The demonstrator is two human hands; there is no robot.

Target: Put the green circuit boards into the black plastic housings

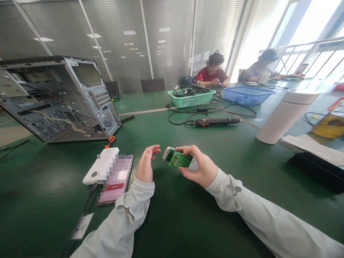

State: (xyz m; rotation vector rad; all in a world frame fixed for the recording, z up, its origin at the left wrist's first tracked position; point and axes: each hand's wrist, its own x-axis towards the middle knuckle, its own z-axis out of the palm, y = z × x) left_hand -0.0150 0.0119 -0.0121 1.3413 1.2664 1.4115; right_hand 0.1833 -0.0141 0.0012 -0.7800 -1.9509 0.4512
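Observation:
Above the green table (172, 215), my right hand (200, 165) is closed around a small green circuit board (179, 159) with a silvery metal part at its left end. Thumb and fingers grip its right side, and a pale grey piece shows against the palm. My left hand (146, 165) is just left of the board, fingers spread and slightly curled, touching nothing. Beside my left forearm lie a phone (118, 182) with a lit screen and a white device (100, 166) with a cable, both partly blurred out.
An opened computer case (67, 104) stands at the left. Ahead lie a corded electric screwdriver (215, 122), a green basket (192, 100) of cables and a blue basket (248, 96). A white tumbler (285, 116) and black tray (317, 170) are at right. Two people sit farther back.

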